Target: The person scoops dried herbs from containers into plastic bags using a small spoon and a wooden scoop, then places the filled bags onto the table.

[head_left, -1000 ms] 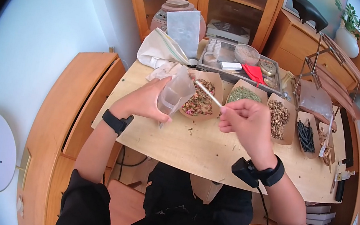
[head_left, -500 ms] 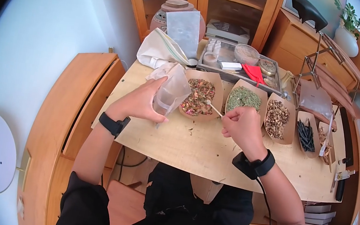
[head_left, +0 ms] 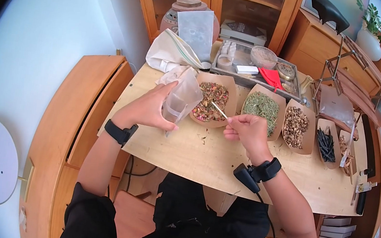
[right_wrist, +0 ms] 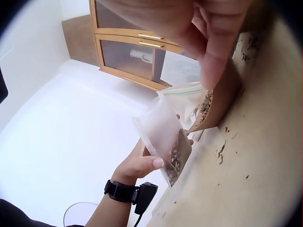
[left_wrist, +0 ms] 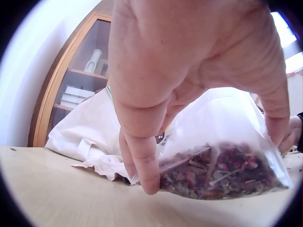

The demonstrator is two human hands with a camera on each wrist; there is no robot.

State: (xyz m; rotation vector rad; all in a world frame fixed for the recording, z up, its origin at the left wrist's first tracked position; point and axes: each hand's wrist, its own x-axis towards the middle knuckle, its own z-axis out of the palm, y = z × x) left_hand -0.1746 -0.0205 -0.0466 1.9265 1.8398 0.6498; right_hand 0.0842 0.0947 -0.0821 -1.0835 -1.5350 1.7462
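My left hand (head_left: 149, 107) grips a translucent pouch (head_left: 182, 99) from both sides, thumb nearest me. Red and brown dried petals and leaves (left_wrist: 222, 172) fill its lower part in the left wrist view. A thin, pale spoon (head_left: 220, 110) is pinched by its end between the thumb and fingers of my right hand (head_left: 250, 131). Its far tip dips into the dried flower mix (head_left: 206, 114) in a brown paper tray (head_left: 232, 87), just right of the pouch. The spoon's tip is hidden in the mix; in the right wrist view, my fingers (right_wrist: 213, 71) overlap the tray.
Further right stand paper trays of green herb (head_left: 261, 104), brown chopped pieces (head_left: 295, 126) and dark sticks (head_left: 326, 143). Behind them is a grey tray (head_left: 235, 78) with jars, a bowl and a red pouch. A white cloth bag (head_left: 170, 53) lies at the back left.
My right hand has lowered the spoon from above the flower mix into it, then shifted slightly left. My left hand tilted the pouch a little and then stayed in place.
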